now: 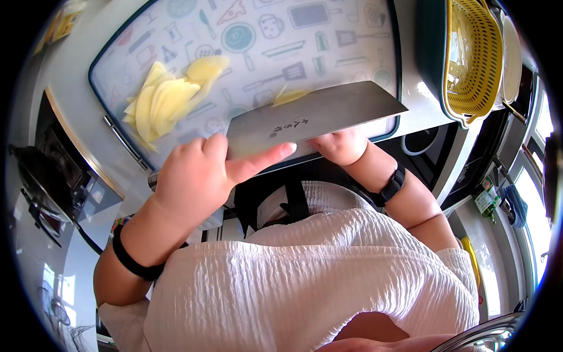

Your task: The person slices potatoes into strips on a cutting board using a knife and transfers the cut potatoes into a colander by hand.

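My left hand (196, 176) is wrapped round the handle of a wide cleaver (328, 111), one finger laid along the near face of the blade. The blade tilts over the front part of a patterned cutting board (281, 53). Behind and below it, my right hand (340, 144) is curled close to the board's near edge; the blade covers most of its fingers and whatever they may hold. A few pale yellow slices (292, 95), which look like potato, show just past the blade. At the board's left lies a fanned pile of similar slices (164, 100).
A yellow colander (476, 58) sits in a dark green basin at the right of the counter. To the left, a black wok (41, 176) stands by the stove. A metal handle (126, 142) is on the board's left edge. Windows are at far right.
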{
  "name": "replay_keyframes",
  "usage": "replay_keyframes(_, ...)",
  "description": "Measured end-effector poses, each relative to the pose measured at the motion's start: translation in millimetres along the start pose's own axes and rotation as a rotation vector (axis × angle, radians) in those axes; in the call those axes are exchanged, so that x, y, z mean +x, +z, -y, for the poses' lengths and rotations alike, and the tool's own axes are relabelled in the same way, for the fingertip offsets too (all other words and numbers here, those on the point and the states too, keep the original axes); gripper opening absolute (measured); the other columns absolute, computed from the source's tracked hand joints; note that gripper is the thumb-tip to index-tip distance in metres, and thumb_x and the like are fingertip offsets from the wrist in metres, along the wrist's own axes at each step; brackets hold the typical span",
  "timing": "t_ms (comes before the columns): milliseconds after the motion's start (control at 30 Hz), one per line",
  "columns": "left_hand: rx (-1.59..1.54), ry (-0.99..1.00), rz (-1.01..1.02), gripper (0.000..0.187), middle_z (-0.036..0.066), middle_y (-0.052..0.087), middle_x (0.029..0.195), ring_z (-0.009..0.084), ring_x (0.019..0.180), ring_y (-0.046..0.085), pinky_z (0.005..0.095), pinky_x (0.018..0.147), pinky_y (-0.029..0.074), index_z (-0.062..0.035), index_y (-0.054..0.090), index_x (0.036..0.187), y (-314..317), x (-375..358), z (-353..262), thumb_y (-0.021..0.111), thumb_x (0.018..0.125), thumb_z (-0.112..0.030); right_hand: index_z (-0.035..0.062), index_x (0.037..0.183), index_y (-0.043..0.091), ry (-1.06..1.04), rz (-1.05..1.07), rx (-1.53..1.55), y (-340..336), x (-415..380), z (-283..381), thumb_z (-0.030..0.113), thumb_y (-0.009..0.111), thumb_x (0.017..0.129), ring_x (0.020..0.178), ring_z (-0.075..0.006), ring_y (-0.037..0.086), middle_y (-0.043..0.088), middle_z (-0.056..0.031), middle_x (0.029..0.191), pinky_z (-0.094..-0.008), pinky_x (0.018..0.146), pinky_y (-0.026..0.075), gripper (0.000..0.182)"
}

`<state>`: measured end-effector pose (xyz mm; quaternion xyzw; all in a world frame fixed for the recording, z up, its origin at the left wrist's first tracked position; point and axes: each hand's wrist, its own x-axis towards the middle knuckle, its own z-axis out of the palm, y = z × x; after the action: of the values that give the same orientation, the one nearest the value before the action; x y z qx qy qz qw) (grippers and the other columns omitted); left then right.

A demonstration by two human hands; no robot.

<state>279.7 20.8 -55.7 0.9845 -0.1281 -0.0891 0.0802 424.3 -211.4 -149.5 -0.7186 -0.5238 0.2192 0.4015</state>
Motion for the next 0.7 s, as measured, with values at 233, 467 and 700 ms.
replay_keyframes(233, -0.046, -0.026, 0.013, 0.078, 0.000, 0.029, 0.069, 0.0138, 0.052, 0.035, 0.0267, 0.043, 0.034, -0.0450, 0.032, 0.148, -3, 0, -3, 0.057, 0.083, -0.010, 0.0064, 0.101, 0.070, -0.013, -0.013, -0.030, 4, -3, -2, 0.010, 0.070, 0.079, 0.092, -0.0313, 0.063, 0.067, -0.0092, 0.102, -0.0383, 0.080, 0.051, 0.022)
replay_keyframes(467, -0.168, -0.081, 0.101, 0.070, 0.001, 0.036, 0.072, 0.0183, 0.060, 0.043, 0.0302, 0.049, 0.039, -0.0401, 0.046, 0.140, -26, -18, -7, 0.063, 0.081, -0.008, 0.0063, 0.101, 0.070, 0.143, -0.097, -0.014, 18, -7, -6, 0.010, 0.071, 0.079, 0.092, -0.0315, 0.063, 0.067, -0.0092, 0.102, -0.0382, 0.080, 0.051, 0.023)
replay_keyframes(700, -0.116, -0.049, 0.040, 0.078, 0.000, 0.030, 0.069, 0.0148, 0.051, 0.035, 0.0275, 0.043, 0.034, -0.0428, 0.035, 0.148, -12, -11, -5, 0.058, 0.081, -0.009, 0.0061, 0.101, 0.070, 0.186, -0.068, 0.167, 8, -1, -2, 0.010, 0.071, 0.079, 0.093, -0.0320, 0.063, 0.067, -0.0099, 0.103, -0.0386, 0.081, 0.050, 0.023)
